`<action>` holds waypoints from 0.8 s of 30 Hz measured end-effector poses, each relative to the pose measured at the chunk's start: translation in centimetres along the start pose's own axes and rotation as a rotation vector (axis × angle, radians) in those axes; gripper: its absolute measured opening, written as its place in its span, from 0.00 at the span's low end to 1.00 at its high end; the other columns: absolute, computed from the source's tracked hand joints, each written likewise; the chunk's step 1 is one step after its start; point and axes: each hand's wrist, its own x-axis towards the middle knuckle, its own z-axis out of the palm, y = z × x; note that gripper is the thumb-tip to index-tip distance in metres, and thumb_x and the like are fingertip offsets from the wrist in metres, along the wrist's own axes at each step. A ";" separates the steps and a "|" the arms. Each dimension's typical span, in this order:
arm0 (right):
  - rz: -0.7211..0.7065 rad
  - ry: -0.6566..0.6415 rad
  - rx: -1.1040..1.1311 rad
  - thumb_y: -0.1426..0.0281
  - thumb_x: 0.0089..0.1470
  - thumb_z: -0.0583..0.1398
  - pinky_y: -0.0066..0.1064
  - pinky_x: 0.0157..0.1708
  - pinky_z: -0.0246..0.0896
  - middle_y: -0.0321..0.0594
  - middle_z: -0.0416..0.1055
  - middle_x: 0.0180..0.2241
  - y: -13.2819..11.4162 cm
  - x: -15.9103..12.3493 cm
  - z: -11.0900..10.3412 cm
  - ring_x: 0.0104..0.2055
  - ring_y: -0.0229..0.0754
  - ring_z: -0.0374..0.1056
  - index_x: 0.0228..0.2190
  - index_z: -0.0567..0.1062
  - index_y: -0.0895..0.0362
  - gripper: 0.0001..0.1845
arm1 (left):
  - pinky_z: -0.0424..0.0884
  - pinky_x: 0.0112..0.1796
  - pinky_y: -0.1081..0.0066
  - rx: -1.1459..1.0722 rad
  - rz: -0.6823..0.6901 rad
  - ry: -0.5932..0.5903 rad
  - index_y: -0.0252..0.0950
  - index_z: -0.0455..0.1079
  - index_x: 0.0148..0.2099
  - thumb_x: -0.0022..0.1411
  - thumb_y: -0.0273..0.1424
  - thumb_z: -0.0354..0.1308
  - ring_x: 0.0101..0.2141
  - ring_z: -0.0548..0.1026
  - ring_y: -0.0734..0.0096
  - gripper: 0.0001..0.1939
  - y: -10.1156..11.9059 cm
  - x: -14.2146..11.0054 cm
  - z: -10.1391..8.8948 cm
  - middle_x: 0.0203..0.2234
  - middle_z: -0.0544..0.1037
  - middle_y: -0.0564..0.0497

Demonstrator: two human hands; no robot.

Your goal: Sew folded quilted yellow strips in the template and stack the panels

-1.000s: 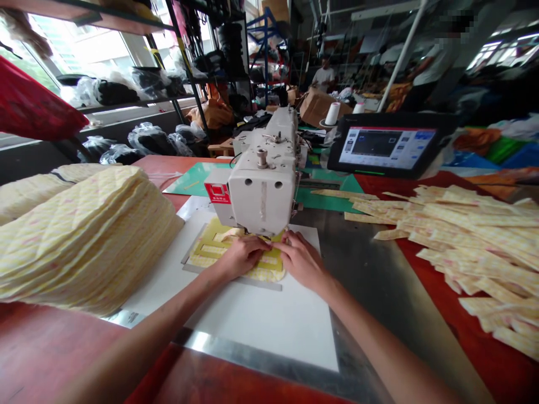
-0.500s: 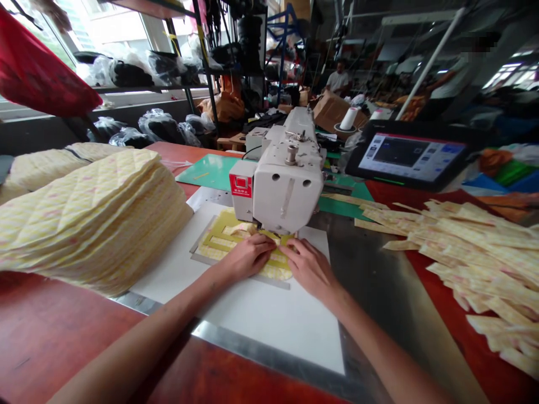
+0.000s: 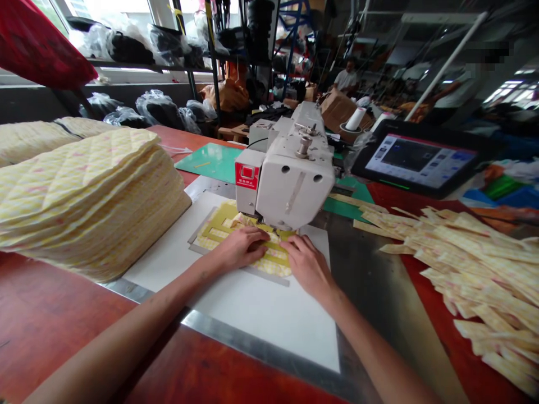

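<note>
Beneath the head of a white sewing machine (image 3: 295,174), a yellow slotted template (image 3: 208,231) lies over a yellow checked quilted piece (image 3: 273,266). My left hand (image 3: 242,247) rests on the template with its fingers bent and closed over a pale yellow fabric strip (image 3: 274,237). From the right, my right hand (image 3: 309,262) has its fingertips drawn together on the strip's other end, close under the machine head. The strip's looped part sticks up behind my left fingers. What lies under my fingertips is partly hidden.
A tall stack of quilted pieces (image 3: 84,202) stands at the left. Many loose fabric strips (image 3: 471,264) are piled at the right, below a control screen (image 3: 412,154). A white sheet (image 3: 269,314) covers the metal plate. Thread cones (image 3: 356,119) and people are farther back.
My left hand has shifted slightly left, widening the gap between my hands. My right hand stays near the machine head. The camera view has tilted a little.
</note>
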 end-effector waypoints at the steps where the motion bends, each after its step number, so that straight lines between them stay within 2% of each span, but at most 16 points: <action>1: 0.006 -0.002 0.009 0.80 0.64 0.54 0.40 0.48 0.70 0.44 0.73 0.45 0.2 -0.2 0.0 0.48 0.49 0.68 0.50 0.77 0.52 0.19 | 0.75 0.52 0.63 -0.012 0.009 -0.001 0.34 0.74 0.52 0.69 0.29 0.56 0.48 0.79 0.60 0.12 0.0 0.1 0.1 0.47 0.81 0.42; 5: 0.024 -0.010 0.025 0.80 0.63 0.53 0.42 0.50 0.70 0.44 0.73 0.45 1.0 -0.9 -0.2 0.48 0.50 0.68 0.52 0.77 0.51 0.22 | 0.75 0.51 0.64 -0.053 0.016 0.048 0.34 0.75 0.50 0.66 0.29 0.58 0.47 0.80 0.60 0.11 0.1 0.4 1.1 0.48 0.81 0.42; 8: 0.031 -0.009 0.029 0.81 0.63 0.53 0.42 0.51 0.69 0.44 0.72 0.46 1.6 -1.0 -0.2 0.49 0.50 0.68 0.53 0.76 0.51 0.23 | 0.77 0.47 0.65 -0.034 -0.018 0.113 0.33 0.76 0.46 0.64 0.28 0.59 0.44 0.81 0.60 0.09 0.2 0.9 1.6 0.44 0.81 0.41; 10: 0.034 -0.005 0.033 0.81 0.62 0.53 0.42 0.51 0.69 0.44 0.72 0.47 2.0 -0.8 -0.1 0.50 0.50 0.68 0.53 0.76 0.52 0.23 | 0.77 0.46 0.65 -0.006 -0.029 0.111 0.32 0.76 0.45 0.64 0.27 0.59 0.43 0.80 0.59 0.09 0.2 1.1 1.8 0.43 0.81 0.40; 17: -0.034 0.024 0.085 0.78 0.65 0.51 0.36 0.45 0.70 0.42 0.73 0.39 1.2 -0.3 0.3 0.42 0.45 0.71 0.54 0.76 0.54 0.21 | 0.76 0.45 0.66 0.041 -0.068 0.102 0.33 0.76 0.46 0.63 0.26 0.59 0.42 0.80 0.59 0.10 0.0 1.1 0.8 0.41 0.82 0.42; 21: -0.006 0.008 0.108 0.77 0.65 0.52 0.32 0.42 0.69 0.42 0.74 0.39 0.2 0.0 0.6 0.40 0.43 0.72 0.53 0.77 0.55 0.20 | 0.75 0.40 0.68 0.032 -0.073 0.116 0.33 0.76 0.43 0.63 0.26 0.58 0.38 0.79 0.61 0.08 -0.3 0.6 0.2 0.37 0.80 0.43; 24: 0.001 -0.014 0.100 0.77 0.65 0.51 0.32 0.42 0.69 0.43 0.75 0.38 -0.2 -0.1 0.6 0.40 0.44 0.72 0.52 0.78 0.56 0.20 | 0.75 0.41 0.68 0.008 -0.080 0.111 0.34 0.76 0.42 0.64 0.26 0.57 0.38 0.79 0.62 0.07 -0.3 0.2 0.0 0.36 0.80 0.44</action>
